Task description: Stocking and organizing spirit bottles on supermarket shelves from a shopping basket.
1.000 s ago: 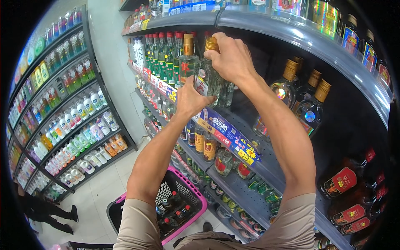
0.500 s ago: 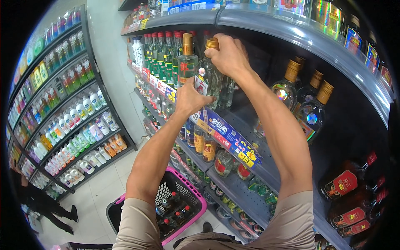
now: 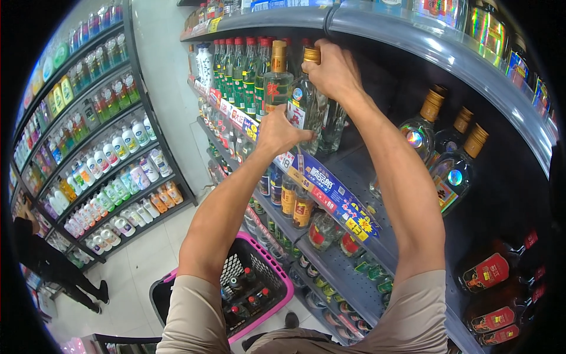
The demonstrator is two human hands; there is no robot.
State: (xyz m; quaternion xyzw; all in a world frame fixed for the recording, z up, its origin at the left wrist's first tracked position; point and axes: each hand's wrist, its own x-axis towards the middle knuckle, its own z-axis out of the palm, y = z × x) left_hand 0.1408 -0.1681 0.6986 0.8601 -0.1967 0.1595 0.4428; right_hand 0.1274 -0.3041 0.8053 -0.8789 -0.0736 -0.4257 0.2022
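On the upper shelf, a clear glass bottle (image 3: 316,111) with a gold screw cap and a small label stands nearly upright at the front. My left hand (image 3: 277,134) is closed around its lower part, the thumb across the front near the base. From above, my right hand (image 3: 335,74) grips its top, thumb against the cap; its other fingers are partly hidden behind. Just left of it stands another clear bottle (image 3: 278,82) with a tall gold cap. More clear bottles (image 3: 335,124) are partly hidden behind the held one.
Red-capped green-labelled bottles (image 3: 239,82) line the shelf further left. Gold-capped bottles (image 3: 457,171) stand right. A blue price strip (image 3: 330,186) runs along the shelf edge. Below is a black basket with pink rim (image 3: 289,289), holding several bottles. A person in black (image 3: 56,268) stands far left.
The view has shifted slightly, so the shelf and bottles appear further right. Both my hands stay on the same bottle, which has hardly moved against its neighbours.
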